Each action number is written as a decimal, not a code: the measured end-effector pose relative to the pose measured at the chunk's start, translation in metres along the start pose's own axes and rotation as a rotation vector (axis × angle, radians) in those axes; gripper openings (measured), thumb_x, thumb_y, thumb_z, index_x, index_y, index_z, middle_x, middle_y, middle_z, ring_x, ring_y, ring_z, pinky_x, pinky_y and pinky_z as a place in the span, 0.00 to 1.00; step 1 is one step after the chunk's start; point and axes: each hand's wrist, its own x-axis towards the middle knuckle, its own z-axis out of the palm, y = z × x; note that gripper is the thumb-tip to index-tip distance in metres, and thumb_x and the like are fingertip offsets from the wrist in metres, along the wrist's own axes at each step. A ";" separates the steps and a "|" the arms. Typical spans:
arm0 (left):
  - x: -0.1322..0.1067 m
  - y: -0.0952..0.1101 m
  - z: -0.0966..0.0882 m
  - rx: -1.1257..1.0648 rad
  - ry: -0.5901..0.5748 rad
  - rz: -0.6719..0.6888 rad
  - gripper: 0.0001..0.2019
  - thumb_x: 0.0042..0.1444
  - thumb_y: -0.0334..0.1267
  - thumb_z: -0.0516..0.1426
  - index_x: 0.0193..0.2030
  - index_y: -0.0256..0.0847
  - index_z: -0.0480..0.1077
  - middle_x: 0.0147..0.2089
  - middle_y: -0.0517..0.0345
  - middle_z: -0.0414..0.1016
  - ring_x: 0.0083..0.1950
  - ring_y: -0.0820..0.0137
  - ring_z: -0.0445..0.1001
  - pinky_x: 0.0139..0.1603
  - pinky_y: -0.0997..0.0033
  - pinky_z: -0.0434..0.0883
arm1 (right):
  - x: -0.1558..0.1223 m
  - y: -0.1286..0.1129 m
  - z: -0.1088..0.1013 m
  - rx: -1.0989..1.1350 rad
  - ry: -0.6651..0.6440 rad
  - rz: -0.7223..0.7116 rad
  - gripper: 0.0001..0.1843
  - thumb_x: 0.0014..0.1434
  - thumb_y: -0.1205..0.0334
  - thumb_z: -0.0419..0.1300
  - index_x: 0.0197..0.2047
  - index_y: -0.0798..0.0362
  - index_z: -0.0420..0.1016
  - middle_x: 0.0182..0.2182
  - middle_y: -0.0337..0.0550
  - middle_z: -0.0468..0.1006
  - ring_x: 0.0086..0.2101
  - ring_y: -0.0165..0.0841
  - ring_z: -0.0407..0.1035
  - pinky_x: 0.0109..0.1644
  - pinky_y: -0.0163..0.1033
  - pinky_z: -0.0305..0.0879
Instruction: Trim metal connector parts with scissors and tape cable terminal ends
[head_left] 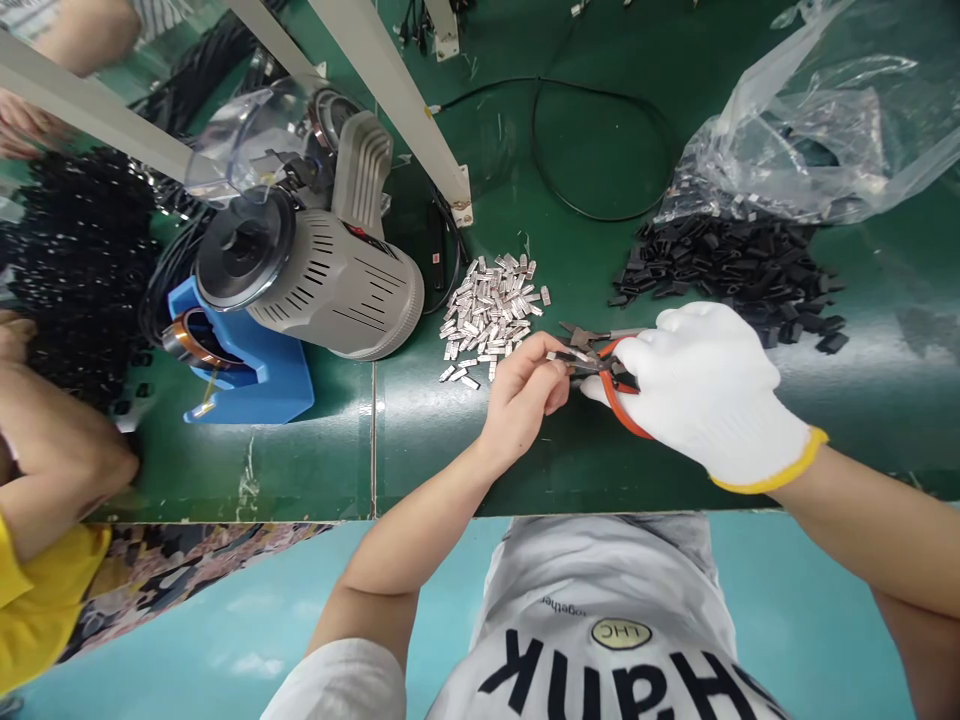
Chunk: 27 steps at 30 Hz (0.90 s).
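Note:
My right hand [697,390], in a white knitted glove with a yellow cuff, is closed around orange-handled pliers [609,368]. Their dark metal jaws point left, toward my bare left hand [525,392]. Thumb and forefinger of that hand pinch a small silvery metal piece [576,354] at the jaws; the fingers partly hide it. Just beyond my left hand lies a loose pile of small silver metal connector shells [491,305]. Past my gloved hand there is a heap of small black plastic pieces [727,265].
A clear plastic bag [817,150] lies behind the black heap. To the left stand a grey motor-driven machine [337,280] and a blue tape dispenser [277,385]. A black cable [585,215] loops across the green table [442,460]. A co-worker's arm [52,430] rests at far left.

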 end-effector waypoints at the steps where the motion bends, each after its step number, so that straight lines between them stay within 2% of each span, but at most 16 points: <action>1: 0.001 0.001 0.000 -0.009 0.014 -0.003 0.06 0.61 0.38 0.57 0.35 0.40 0.66 0.19 0.69 0.57 0.20 0.78 0.54 0.23 0.77 0.56 | 0.000 0.000 0.000 0.013 -0.012 0.000 0.19 0.67 0.50 0.52 0.27 0.50 0.70 0.21 0.45 0.69 0.29 0.42 0.62 0.39 0.46 0.49; 8: 0.003 0.005 0.002 -0.061 0.017 -0.061 0.06 0.59 0.37 0.58 0.33 0.40 0.65 0.19 0.69 0.57 0.20 0.78 0.54 0.22 0.77 0.54 | -0.001 0.004 0.004 0.014 -0.111 0.004 0.22 0.68 0.47 0.50 0.28 0.51 0.69 0.23 0.47 0.72 0.32 0.44 0.66 0.43 0.48 0.49; 12: 0.002 0.006 0.003 -0.071 0.013 -0.075 0.07 0.59 0.37 0.58 0.32 0.40 0.64 0.19 0.69 0.57 0.20 0.78 0.54 0.22 0.77 0.54 | -0.001 0.003 0.005 -0.003 -0.090 -0.003 0.20 0.68 0.51 0.49 0.27 0.50 0.68 0.22 0.47 0.71 0.31 0.44 0.65 0.41 0.47 0.48; 22: 0.002 0.011 0.001 -0.102 -0.012 -0.109 0.05 0.58 0.36 0.58 0.33 0.40 0.65 0.19 0.69 0.55 0.19 0.78 0.54 0.23 0.76 0.53 | -0.002 0.000 0.005 -0.028 -0.071 -0.017 0.24 0.67 0.49 0.50 0.22 0.49 0.66 0.19 0.46 0.67 0.25 0.41 0.60 0.36 0.44 0.44; 27: 0.003 0.013 0.003 -0.108 0.008 -0.120 0.06 0.57 0.36 0.58 0.32 0.40 0.65 0.19 0.69 0.56 0.19 0.79 0.53 0.22 0.76 0.52 | -0.003 -0.004 0.001 -0.039 -0.028 0.040 0.22 0.66 0.51 0.52 0.22 0.50 0.66 0.18 0.47 0.67 0.26 0.40 0.60 0.35 0.44 0.43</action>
